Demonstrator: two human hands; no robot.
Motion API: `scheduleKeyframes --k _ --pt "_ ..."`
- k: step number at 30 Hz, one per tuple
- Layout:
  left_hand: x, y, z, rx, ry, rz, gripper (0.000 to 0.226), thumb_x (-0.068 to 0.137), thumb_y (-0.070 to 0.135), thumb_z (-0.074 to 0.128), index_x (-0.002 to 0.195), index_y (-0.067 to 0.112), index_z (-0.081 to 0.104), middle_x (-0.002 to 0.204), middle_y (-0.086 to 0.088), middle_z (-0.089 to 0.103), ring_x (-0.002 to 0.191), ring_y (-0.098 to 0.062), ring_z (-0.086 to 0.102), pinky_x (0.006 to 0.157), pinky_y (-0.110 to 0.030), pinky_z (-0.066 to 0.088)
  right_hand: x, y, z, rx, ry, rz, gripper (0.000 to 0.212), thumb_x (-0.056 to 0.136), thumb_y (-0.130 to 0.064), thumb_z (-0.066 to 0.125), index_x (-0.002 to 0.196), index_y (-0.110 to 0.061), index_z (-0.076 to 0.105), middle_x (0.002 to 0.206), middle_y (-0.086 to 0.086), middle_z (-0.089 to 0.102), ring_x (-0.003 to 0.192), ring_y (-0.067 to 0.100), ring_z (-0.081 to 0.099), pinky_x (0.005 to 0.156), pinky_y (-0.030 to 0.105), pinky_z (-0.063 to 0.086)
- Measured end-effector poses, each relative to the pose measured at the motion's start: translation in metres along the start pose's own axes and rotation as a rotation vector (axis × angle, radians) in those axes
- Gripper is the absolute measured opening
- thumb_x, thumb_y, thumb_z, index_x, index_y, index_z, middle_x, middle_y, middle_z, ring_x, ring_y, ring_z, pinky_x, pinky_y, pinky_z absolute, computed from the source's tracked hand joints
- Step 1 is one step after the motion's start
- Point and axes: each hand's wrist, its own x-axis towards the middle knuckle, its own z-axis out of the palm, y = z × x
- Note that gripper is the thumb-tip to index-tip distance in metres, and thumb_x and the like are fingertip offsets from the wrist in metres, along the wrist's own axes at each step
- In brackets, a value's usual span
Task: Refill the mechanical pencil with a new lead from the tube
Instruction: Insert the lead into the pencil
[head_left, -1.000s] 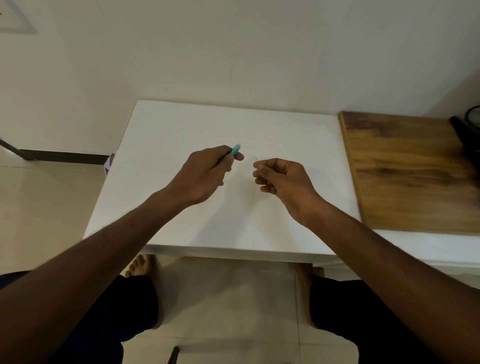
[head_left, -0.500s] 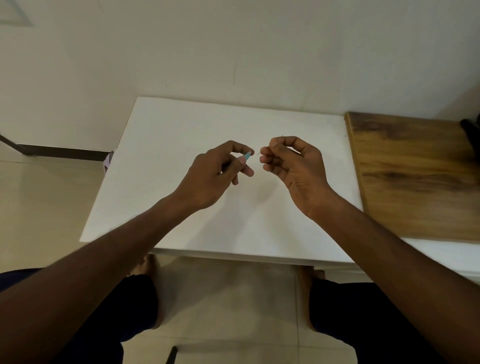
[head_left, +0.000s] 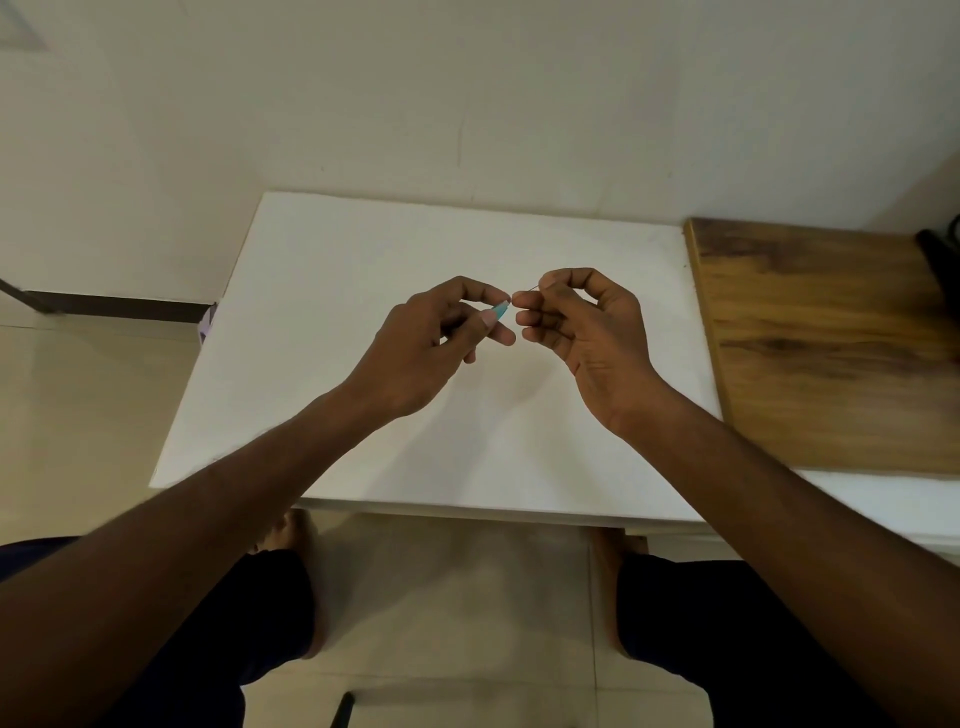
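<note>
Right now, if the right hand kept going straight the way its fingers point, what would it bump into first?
Probably the teal pencil tip held in the left hand. The right hand pinches a thin lead aimed at it, nearly touching, though depth is hard to judge.

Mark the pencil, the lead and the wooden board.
pencil (head_left: 500, 310), head view, teal end showing past the left fingers.
lead (head_left: 533, 288), head view, thin dark sliver above the right fingertips.
wooden board (head_left: 826, 353), head view, middle of its top face.

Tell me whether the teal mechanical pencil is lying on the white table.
No, the teal mechanical pencil is held in the left hand, raised above the white table.
</note>
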Motion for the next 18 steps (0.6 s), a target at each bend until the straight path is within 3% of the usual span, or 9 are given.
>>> scheduleKeyframes --k 11,16,18 --pt "0.0001 0.0005 0.0014 0.022 -0.009 -0.022 0.018 0.112 0.026 0.058 0.128 0.026 0.066 0.098 0.015 0.084 0.069 -0.003 0.064 0.063 -0.011 0.047 0.0002 0.0024 -0.0008 -0.141 -0.042 -0.055 0.005 0.098 -0.012 0.076 0.093 -0.013 0.076 0.096 0.01 0.081 0.08 0.021 0.072 0.082 0.035 0.062" --pt "0.0002 0.005 0.0044 -0.129 -0.014 -0.044 0.024 0.113 0.027 0.055 0.135 0.022 0.062 0.102 0.006 0.084 0.076 -0.01 0.065 0.067 -0.026 0.053 0.0014 0.0026 0.0039 -0.248 -0.064 -0.07 0.011 0.099 -0.02 0.077 0.103 -0.012 0.083 0.089 0.001 0.076 0.076 0.019 0.066 0.085 0.044 0.065" --pt "0.0003 0.0073 0.0067 -0.194 -0.006 -0.045 0.029 0.114 0.026 0.052 0.142 0.019 0.057 0.105 0.002 0.084 0.081 -0.013 0.066 0.073 -0.03 0.053 0.0028 -0.0015 0.0051 -0.212 -0.052 -0.078 0.014 0.101 -0.022 0.073 0.107 -0.014 0.084 0.089 0.002 0.074 0.075 0.019 0.066 0.083 0.041 0.065"
